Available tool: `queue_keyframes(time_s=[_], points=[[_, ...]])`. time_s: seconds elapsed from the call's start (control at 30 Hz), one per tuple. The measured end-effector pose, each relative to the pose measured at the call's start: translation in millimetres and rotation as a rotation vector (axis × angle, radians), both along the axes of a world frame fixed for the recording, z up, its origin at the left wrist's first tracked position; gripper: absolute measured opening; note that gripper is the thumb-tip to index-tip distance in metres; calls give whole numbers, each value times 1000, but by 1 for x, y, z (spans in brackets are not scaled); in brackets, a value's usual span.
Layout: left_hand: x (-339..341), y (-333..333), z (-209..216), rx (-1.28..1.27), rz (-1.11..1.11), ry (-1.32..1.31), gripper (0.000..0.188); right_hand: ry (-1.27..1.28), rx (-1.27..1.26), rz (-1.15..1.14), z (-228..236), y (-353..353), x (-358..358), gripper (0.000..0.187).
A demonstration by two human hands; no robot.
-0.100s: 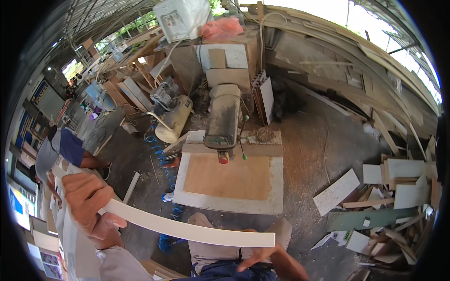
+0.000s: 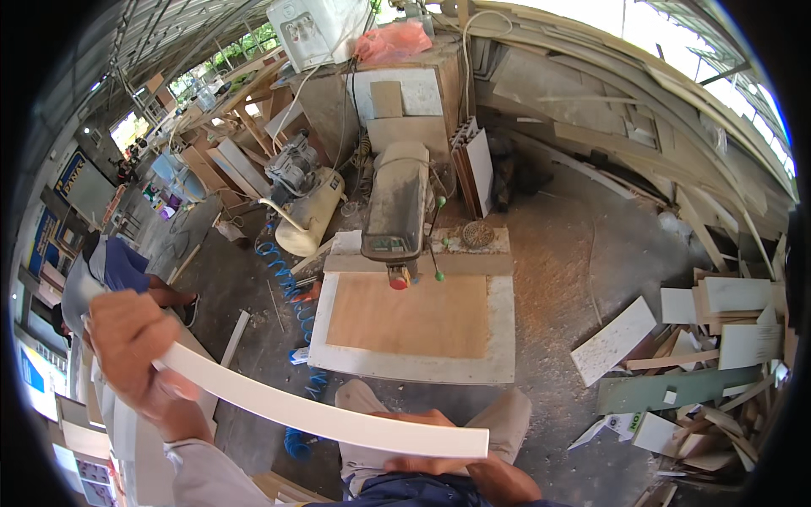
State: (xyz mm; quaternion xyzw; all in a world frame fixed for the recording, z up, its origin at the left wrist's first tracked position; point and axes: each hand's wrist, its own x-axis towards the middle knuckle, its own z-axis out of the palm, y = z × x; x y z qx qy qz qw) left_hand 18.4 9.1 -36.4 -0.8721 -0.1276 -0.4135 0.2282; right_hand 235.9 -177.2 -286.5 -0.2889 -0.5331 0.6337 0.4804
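Note:
A long, narrow white strip of board (image 2: pixel 296 409) slants across the front, from the left down to the middle. My left hand (image 2: pixel 131 351) is closed around its upper left part, slightly blurred. My right hand (image 2: pixel 422 464) lies behind the strip's right end, above my lap. Its fingers show above the strip's edge and its thumb side below, spread apart; the strip covers the middle of the hand, so any contact is hidden. Past my knees stands a floor machine with a dusty overarm (image 2: pixel 397 198) and a pale table with a brown wood panel (image 2: pixel 405 313).
A cream air compressor (image 2: pixel 308 215) and coiled blue hose (image 2: pixel 297 338) are left of the machine. Board offcuts (image 2: pixel 710 380) pile up at right. Long planks (image 2: pixel 608 101) lean behind. A person in blue shorts (image 2: pixel 127 269) bends over at far left.
My left hand has moved left and slightly up, carrying the strip with it. The right hand has shifted left behind the strip's end. The view has also tilted a little.

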Motion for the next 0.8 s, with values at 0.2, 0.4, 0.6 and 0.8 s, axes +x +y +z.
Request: queue_keyframes(time_s=[0.2, 0.4, 0.6, 0.8], points=[[37, 27, -11, 29, -347, 272, 76, 45, -56, 106, -34, 15, -13, 87], [138, 40, -74, 18, -457, 546, 54, 29, -169, 72, -87, 11, -18, 85], [251, 29, -168, 90, -881, 303, 31, 117, -289, 17, -123, 6, -21, 84], [151, 30, -206, 239, -712, 79, 24, 194, -350, -123, -140, -4, 4, 82]])
